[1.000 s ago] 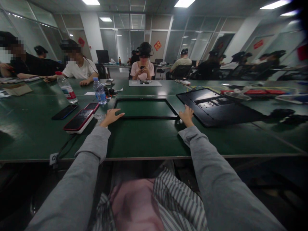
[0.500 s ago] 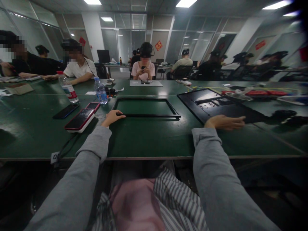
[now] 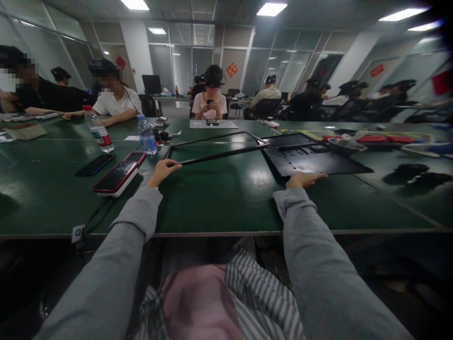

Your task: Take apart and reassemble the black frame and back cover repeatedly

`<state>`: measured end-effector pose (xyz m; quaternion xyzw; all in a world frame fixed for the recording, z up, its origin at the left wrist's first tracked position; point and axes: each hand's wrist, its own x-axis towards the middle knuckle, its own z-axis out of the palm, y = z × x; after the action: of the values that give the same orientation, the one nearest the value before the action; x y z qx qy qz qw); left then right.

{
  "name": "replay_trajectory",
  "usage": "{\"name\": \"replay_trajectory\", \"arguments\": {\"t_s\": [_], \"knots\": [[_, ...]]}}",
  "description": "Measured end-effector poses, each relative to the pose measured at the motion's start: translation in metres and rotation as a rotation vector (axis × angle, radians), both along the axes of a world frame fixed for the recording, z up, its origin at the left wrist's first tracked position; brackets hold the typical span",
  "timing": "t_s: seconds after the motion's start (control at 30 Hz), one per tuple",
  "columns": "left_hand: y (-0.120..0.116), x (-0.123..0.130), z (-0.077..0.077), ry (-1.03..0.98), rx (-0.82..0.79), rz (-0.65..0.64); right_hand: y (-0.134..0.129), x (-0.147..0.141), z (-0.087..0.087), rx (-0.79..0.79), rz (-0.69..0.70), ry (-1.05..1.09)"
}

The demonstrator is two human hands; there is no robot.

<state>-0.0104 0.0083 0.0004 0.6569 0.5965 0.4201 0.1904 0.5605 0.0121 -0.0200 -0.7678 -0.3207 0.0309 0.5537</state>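
A thin black rectangular frame (image 3: pixel 219 153) slants over the green table, its right end raised and overlapping the left edge of a black panel (image 3: pixel 314 160). My left hand (image 3: pixel 163 172) is closed on the frame's near left corner, thumb on top. My right hand (image 3: pixel 304 180) is at the near edge of the panel, palm under or against it, fingers stretched to the right; part of the hand is hidden by the panel. Small fittings and a recessed section show on the panel's upper face.
Left of the frame are a red-edged device (image 3: pixel 116 177), a dark phone (image 3: pixel 94 165) and two bottles (image 3: pixel 146 134) (image 3: pixel 99 130). Black items (image 3: pixel 421 174) lie at the right, with red packets (image 3: pixel 385 139) behind. A person (image 3: pixel 211 101) sits opposite.
The frame's right end has risen and now meets the panel. The panel has shifted left and turned, its near edge now more level. My right hand has moved left with it.
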Motion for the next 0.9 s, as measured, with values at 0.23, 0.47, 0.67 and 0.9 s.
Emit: {"name": "replay_trajectory", "arguments": {"t_s": [0.23, 0.47, 0.67, 0.9], "knots": [[-0.014, 0.010, 0.014, -0.149, 0.001, 0.029, 0.022, -0.033, -0.001, 0.064, -0.046, 0.230], [-0.012, 0.009, 0.015, -0.155, 0.026, 0.044, 0.032, -0.055, 0.002, 0.095, 0.427, 0.300], [-0.007, 0.004, 0.011, 0.019, 0.090, 0.075, 0.041, -0.059, 0.006, 0.028, 0.537, 0.206], [-0.016, 0.010, 0.015, 0.184, 0.137, 0.065, 0.042, -0.050, 0.022, 0.180, 0.633, 0.329]]}}
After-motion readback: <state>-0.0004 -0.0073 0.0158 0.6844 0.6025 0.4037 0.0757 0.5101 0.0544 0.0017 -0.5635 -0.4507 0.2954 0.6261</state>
